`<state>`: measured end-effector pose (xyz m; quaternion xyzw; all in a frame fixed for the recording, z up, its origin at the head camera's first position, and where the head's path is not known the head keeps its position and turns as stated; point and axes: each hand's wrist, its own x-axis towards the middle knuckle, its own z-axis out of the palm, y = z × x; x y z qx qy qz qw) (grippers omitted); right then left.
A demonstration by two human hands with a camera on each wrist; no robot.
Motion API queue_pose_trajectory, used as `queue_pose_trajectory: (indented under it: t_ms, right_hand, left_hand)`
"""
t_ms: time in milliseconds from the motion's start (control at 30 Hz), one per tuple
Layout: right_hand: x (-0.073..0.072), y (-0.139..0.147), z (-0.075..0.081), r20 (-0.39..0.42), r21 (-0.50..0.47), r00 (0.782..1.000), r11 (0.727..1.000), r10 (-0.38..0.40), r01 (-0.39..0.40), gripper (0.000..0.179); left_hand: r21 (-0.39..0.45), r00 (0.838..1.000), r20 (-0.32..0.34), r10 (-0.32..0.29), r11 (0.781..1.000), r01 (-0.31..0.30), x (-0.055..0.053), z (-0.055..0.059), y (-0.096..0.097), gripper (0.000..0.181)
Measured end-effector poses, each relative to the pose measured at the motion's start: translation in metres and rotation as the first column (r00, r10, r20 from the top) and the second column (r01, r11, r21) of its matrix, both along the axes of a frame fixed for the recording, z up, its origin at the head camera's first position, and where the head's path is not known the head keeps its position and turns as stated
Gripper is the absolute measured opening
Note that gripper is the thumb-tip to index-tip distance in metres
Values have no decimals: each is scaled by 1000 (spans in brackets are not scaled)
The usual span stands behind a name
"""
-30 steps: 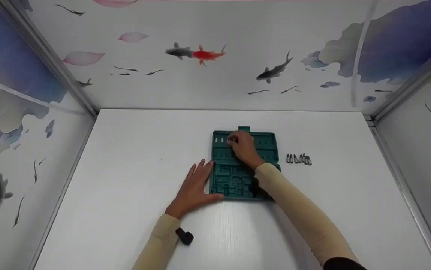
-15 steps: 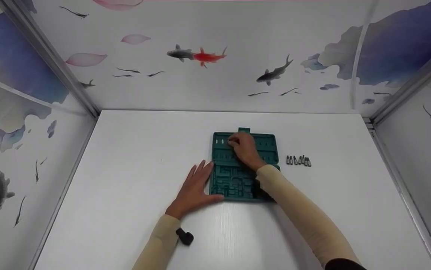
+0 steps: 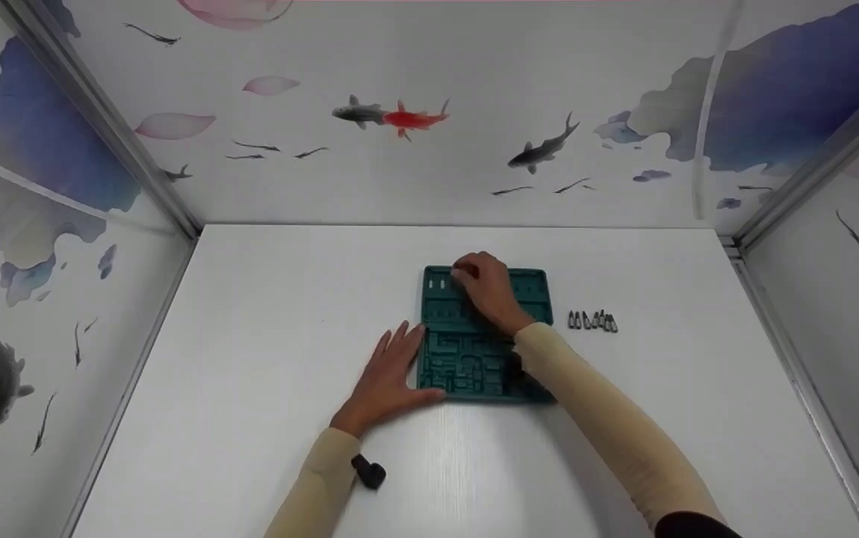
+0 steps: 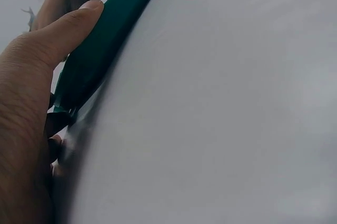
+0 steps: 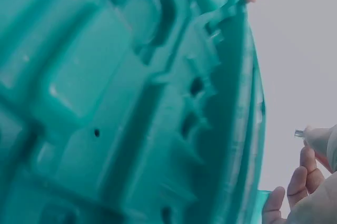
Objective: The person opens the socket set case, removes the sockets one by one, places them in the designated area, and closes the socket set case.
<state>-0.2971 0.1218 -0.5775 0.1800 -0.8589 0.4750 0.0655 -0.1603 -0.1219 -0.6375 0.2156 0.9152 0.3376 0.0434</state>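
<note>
A green plastic tool case point(image 3: 467, 321) with moulded recesses lies unfolded on the white table. My left hand point(image 3: 385, 377) rests against its left side, fingers spread along the edge and thumb point(image 4: 79, 21) laid on the near rim. Over the upper part of the case is my right hand point(image 3: 487, 290). In the right wrist view its thumb and finger pinch a small metal bit point(image 5: 299, 133), mostly covered by the fingertips. Two silvery bits point(image 3: 436, 284) sit side by side in the upper left slots.
Several small metal bits point(image 3: 592, 321) stand in a loose row on the table point(image 3: 661, 418) to the right of the case. Walls printed with fish enclose the table at the back and both sides.
My right hand has risen slightly from the slots towards the far rim and now covers the case's tab. The left hand stays in place; the head view has tilted a little.
</note>
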Motion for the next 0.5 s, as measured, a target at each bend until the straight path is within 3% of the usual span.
queue_pose_trajectory:
  t_ms: [233,500]
  right_hand:
    - [23,41,10,-33,-7,999,1000,-7,7,19]
    - [51,104,7,61,19,991,993,-122,121,21]
  left_hand:
    - [14,1000,-2,2,1000,-2,0,0,2,122]
    - [36,1000,10,10,999,-11,2,-1,1,123]
